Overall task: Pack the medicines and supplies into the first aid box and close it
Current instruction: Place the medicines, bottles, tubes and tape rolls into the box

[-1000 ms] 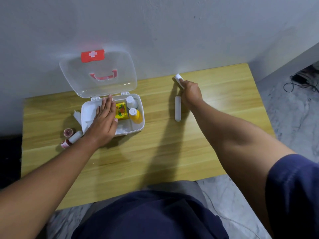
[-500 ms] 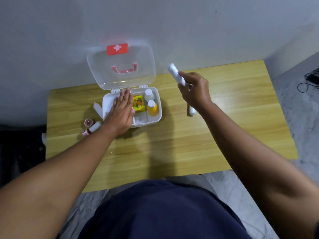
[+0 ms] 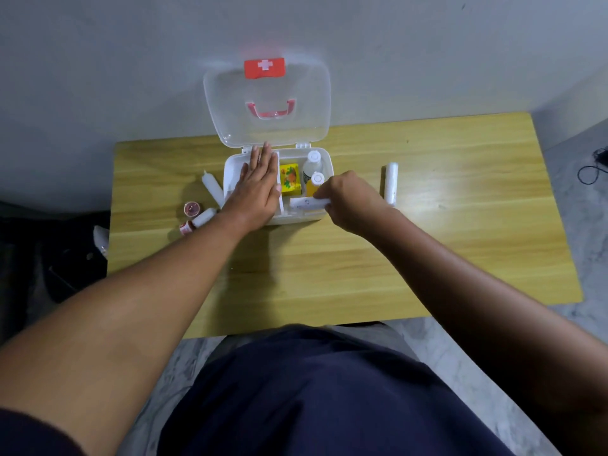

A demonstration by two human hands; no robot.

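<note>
Packing the first aid box (image 3: 324, 159)

The right hand (image 3: 350, 200) held a white roll (image 3: 307, 203) inside it; the left hand (image 3: 258, 189) lay flat.

- One view only, from the person's head, looking forward and steeply down.
- It faces the wall (image 3: 98, 60) across the table (image 3: 427, 258), arm's reach away.
- Wide angle: both forearms, lap and floor (image 3: 585, 199) fill the edges.
</note>
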